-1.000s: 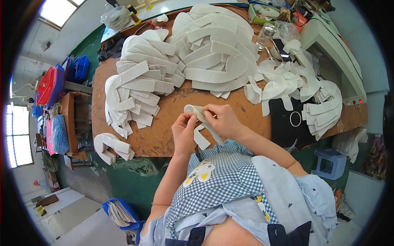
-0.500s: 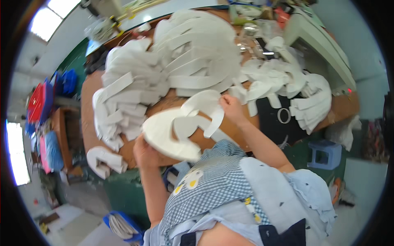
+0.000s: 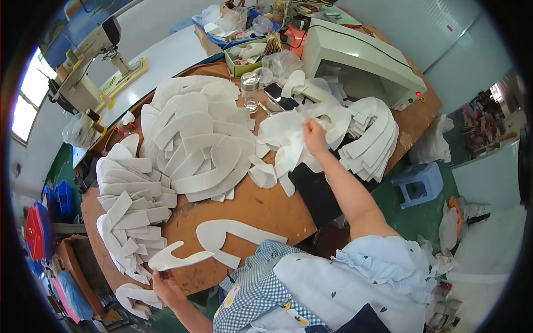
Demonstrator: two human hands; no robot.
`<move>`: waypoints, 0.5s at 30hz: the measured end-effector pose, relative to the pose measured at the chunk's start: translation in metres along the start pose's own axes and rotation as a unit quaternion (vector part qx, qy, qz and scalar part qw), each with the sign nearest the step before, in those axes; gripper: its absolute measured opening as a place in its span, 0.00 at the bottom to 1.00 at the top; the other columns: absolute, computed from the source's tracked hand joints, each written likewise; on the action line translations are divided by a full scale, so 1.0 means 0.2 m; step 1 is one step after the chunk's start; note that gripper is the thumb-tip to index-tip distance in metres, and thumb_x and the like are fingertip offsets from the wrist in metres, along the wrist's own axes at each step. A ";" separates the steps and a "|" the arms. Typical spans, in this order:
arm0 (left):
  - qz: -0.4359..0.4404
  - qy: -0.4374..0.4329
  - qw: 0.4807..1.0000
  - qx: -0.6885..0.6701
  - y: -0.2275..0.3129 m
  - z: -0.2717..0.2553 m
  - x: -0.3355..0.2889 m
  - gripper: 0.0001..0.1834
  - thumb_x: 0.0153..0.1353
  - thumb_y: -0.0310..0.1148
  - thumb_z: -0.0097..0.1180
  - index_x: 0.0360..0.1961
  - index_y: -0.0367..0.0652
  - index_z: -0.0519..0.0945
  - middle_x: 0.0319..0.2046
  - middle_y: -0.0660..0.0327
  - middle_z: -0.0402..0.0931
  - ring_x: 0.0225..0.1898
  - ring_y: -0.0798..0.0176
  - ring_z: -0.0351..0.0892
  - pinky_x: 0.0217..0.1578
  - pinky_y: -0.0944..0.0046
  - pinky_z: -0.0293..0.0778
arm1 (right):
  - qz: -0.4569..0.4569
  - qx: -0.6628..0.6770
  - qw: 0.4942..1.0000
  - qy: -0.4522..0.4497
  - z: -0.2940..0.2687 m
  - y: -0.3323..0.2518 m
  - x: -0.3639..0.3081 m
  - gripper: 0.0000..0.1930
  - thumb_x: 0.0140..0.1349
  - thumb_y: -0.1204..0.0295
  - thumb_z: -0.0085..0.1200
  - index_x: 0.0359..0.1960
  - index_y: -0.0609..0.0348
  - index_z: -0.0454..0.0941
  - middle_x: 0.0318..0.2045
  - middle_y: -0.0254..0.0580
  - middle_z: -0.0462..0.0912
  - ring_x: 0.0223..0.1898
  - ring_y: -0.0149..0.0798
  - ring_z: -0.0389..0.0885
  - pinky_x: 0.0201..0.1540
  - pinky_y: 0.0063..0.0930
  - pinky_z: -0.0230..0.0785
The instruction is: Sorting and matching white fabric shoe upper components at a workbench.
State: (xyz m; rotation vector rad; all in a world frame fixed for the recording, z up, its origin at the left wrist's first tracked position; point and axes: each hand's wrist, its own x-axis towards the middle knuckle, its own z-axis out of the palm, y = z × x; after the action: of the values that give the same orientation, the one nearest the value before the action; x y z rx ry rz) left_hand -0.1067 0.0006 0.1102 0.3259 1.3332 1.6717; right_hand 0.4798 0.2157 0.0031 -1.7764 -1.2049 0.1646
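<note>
My left hand (image 3: 165,283), low at the table's left edge, pinches a white curved piece (image 3: 176,260) of sheet material, hook-shaped, by its rounded end. My right hand (image 3: 315,137) reaches to the loose white pieces at the right, fingers closed on the edge of a thin white sheet piece (image 3: 284,130). How far that piece is lifted I cannot tell. A white U-shaped piece (image 3: 214,236) lies on the brown table (image 3: 261,213) in front of my body, apart from both hands.
Overlapping white U-shaped pieces form a big pile (image 3: 194,133), a left stack (image 3: 130,194) and a fanned stack (image 3: 369,139). Behind stand a glass jar (image 3: 251,94), a phone (image 3: 280,97) and a beige machine (image 3: 361,53). A blue stool (image 3: 416,186) stands on the floor at right.
My hands have moved apart: the left went down and left with a white piece, the right went to the loose pieces. A U-shaped piece now lies alone on the table. The view has shifted.
</note>
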 end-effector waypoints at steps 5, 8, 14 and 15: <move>0.006 0.039 0.999 0.030 -0.01 0.13 -0.09 0.12 0.66 0.29 0.50 0.47 0.34 0.74 0.44 0.58 0.77 0.45 0.65 0.76 0.47 0.66 0.77 | 0.012 -0.082 0.993 0.086 0.03 0.31 0.55 0.07 0.55 0.73 0.54 0.36 0.59 0.77 0.24 0.49 0.80 0.27 0.47 0.80 0.32 0.37 0.71; 0.028 0.033 0.997 0.071 -0.05 0.21 -0.13 0.15 0.65 0.32 0.51 0.48 0.34 0.74 0.44 0.58 0.77 0.44 0.64 0.77 0.44 0.66 0.75 | 0.093 -0.134 0.983 0.080 0.04 0.50 0.85 0.12 0.53 0.74 0.53 0.40 0.62 0.78 0.29 0.52 0.83 0.32 0.51 0.82 0.38 0.39 0.73; 0.022 0.045 0.994 0.098 -0.06 0.30 -0.28 0.13 0.66 0.32 0.49 0.48 0.35 0.75 0.43 0.60 0.76 0.44 0.66 0.76 0.45 0.66 0.74 | 0.057 -0.282 0.940 0.182 0.22 0.28 0.82 0.24 0.55 0.73 0.52 0.54 0.71 0.66 0.44 0.56 0.77 0.42 0.56 0.79 0.51 0.45 0.70; 0.023 0.017 0.994 0.109 -0.08 0.32 -0.29 0.12 0.66 0.32 0.49 0.47 0.35 0.75 0.43 0.61 0.76 0.43 0.66 0.76 0.45 0.66 0.73 | -0.053 -0.235 0.959 0.151 0.24 0.23 0.75 0.24 0.56 0.74 0.51 0.55 0.69 0.65 0.45 0.54 0.76 0.44 0.53 0.78 0.52 0.44 0.69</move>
State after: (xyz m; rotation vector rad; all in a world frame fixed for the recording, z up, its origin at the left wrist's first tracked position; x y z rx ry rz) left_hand -0.0244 -0.0056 0.1394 0.4597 1.5487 1.5783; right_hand 0.5586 0.3594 -0.0009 -2.0406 -1.1710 -0.4790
